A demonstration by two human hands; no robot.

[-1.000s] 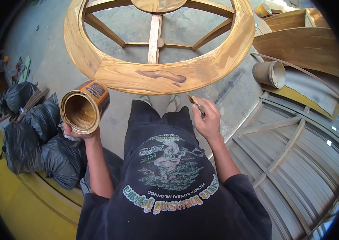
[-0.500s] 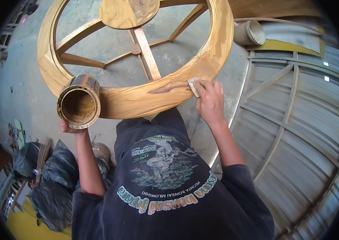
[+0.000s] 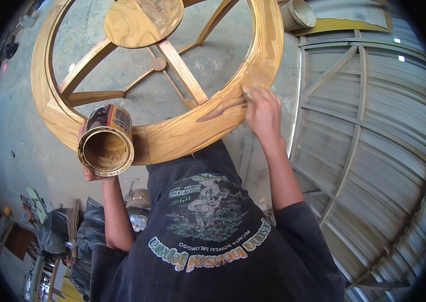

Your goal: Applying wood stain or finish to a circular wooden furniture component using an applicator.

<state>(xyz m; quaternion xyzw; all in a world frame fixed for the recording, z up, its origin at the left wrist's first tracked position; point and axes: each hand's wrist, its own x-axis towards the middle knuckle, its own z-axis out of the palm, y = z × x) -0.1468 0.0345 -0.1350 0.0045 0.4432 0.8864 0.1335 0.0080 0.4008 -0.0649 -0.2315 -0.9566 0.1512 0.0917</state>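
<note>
My left hand (image 3: 89, 172) grips a tin can (image 3: 113, 120) from beneath and its left side, its mouth tipped toward me. Brown paste (image 3: 107, 153) coats the inside. Just behind the can lies the broad wooden ring (image 3: 177, 138) of a round table frame. My right hand (image 3: 264, 113) is closed over a small pale pad (image 3: 245, 91), mostly hidden by the fingers; whether it is cloth or a scraper I cannot tell. It presses on the ring's right front part, beside a dark brown streak (image 3: 220, 109) and a smeared, wet-looking patch (image 3: 259, 75).
A wooden disc (image 3: 143, 22) sits at the frame's centre on spokes, with thin stretchers below. A pale bucket (image 3: 298, 15) stands at the far right. Ribbed metal sheeting (image 3: 333, 126) lines the right side. Black bags (image 3: 54, 234) and a stick broom (image 3: 73, 221) lie at lower left.
The view has shifted, so the frame appears farther left. The can sits slightly lower and to the right. My right hand has turned, and the pad shows less than before.
</note>
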